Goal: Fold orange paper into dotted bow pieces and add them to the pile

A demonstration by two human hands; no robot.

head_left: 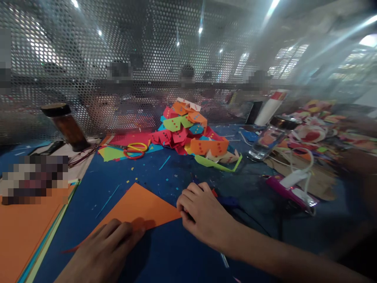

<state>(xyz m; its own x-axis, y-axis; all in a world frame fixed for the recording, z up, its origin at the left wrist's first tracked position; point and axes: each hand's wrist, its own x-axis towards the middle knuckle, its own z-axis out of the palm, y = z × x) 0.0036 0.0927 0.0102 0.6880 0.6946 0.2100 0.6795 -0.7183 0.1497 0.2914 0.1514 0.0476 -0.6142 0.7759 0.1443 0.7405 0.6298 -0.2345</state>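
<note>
A sheet of orange paper (135,206), shaped like a triangle, lies in front of me on the blue tabletop. My left hand (108,239) is closed at its near edge, fingers bent and thumb along the paper. At the right corner, my right hand (200,208) is closed, its fingers curled in over the tip. Just behind the right hand is a dark blue tool with a red part, which looks like a glue gun (231,201), partly hidden by the hand. Beyond the sheet lie scissors (136,149) with yellow and red handles, resting on coloured paper.
Folded paper pieces (179,125) are heaped at the back centre. A dark bottle (66,127) stands left, above stacked coloured sheets (26,232). On the right are a clear jar (269,139), a purple power strip (291,192) with cables, and a blurred person's arm (357,165).
</note>
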